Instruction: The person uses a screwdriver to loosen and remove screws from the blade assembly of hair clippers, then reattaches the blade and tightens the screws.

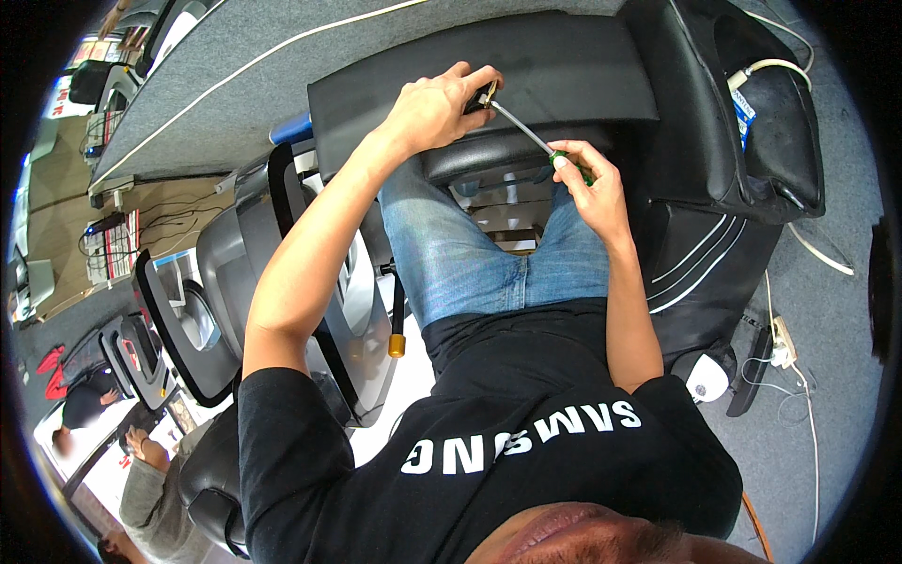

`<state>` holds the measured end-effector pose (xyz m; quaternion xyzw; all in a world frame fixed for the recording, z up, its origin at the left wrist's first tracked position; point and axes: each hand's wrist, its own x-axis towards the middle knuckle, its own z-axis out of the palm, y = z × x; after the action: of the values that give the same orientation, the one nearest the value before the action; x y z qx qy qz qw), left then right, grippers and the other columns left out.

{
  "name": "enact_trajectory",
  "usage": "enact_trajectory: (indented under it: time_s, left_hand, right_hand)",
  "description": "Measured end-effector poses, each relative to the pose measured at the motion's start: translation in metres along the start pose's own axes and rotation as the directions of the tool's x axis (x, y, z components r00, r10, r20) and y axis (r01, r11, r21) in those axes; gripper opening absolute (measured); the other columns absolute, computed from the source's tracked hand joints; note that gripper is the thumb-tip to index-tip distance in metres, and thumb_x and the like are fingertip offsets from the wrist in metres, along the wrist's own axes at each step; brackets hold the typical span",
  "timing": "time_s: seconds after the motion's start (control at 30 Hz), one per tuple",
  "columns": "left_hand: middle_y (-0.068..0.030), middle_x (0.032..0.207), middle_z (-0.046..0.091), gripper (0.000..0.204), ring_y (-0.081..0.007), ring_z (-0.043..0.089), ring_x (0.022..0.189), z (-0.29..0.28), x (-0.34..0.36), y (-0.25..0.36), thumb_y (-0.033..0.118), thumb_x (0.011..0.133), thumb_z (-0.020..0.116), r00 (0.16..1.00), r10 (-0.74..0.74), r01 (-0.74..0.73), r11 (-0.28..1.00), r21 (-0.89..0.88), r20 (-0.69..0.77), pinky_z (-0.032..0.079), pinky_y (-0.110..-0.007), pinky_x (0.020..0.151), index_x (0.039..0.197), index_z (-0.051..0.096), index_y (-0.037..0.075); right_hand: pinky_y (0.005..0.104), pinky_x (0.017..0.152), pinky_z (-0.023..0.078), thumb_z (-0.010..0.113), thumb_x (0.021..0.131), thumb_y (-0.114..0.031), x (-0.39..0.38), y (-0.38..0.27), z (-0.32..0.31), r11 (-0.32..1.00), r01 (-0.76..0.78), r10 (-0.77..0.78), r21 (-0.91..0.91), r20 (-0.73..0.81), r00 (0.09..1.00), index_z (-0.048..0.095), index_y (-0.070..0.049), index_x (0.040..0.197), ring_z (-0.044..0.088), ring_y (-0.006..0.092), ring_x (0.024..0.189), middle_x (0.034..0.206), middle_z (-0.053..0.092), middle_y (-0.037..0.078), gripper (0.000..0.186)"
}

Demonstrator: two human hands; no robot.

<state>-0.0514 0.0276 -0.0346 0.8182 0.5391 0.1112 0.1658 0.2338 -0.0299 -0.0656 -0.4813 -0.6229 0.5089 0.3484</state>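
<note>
My left hand (pixel 434 111) is closed around a small dark piece with brass-coloured metal parts (pixel 486 96), held above the black padded seat. Its exact kind is hard to make out, as my fingers cover much of it. My right hand (pixel 592 188) grips the green handle of a screwdriver (pixel 522 127). The metal shaft points up and to the left, and its tip meets the small piece between my left fingers. Both hands are beyond my knees, the right one nearer to me.
The black padded seat (pixel 564 56) spans the far side, with a black armrest (pixel 780 141) at right. A grey and black chair (pixel 221 291) stands at left. White cables and a power strip (pixel 783 343) lie on the grey carpet. Another person's sleeve (pixel 150 498) shows at lower left.
</note>
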Motion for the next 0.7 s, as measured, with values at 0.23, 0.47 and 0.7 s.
enact_trajectory:
  time_s: [0.23,0.47,0.7]
  left_hand:
    - [-0.0133,0.113,0.066,0.044,-0.0382,0.075,0.096,0.001,0.000,0.000,0.037,0.098,0.073,1.000,0.029,-0.029,0.999,-0.024,-0.004,0.059,-0.052,0.084,0.135,0.056,0.023]
    - [-0.0115,0.112,0.065,0.042,-0.0376,0.074,0.093,-0.001,0.000,0.000,0.034,0.096,0.074,0.996,0.086,-0.086,0.996,-0.024,0.009,0.059,-0.052,0.081,0.133,0.057,0.021]
    - [-0.0108,0.112,0.064,0.042,-0.0384,0.072,0.092,-0.009,-0.001,0.005,0.028,0.093,0.074,0.989,0.135,-0.132,0.989,-0.061,0.055,0.058,-0.052,0.080,0.131,0.057,0.020]
  right_hand:
    - [0.0233,0.071,0.052,0.067,0.105,-0.014,0.000,0.001,-0.002,0.999,-0.012,0.013,-0.032,0.019,1.000,0.073,0.000,0.121,0.065,0.0067,0.078,0.091,0.073,0.003,0.022]
    - [0.0181,0.046,0.034,0.062,0.110,-0.024,-0.001,-0.008,-0.019,0.853,-0.397,0.293,0.339,0.318,0.902,0.072,-0.002,0.125,0.046,0.0004,0.054,0.082,0.067,0.002,0.029]
    - [0.0235,0.054,0.045,0.064,0.109,-0.024,-0.004,-0.006,-0.015,0.991,-0.097,0.081,0.096,0.158,0.984,0.073,-0.002,0.124,0.055,0.0045,0.061,0.082,0.068,0.002,0.029]
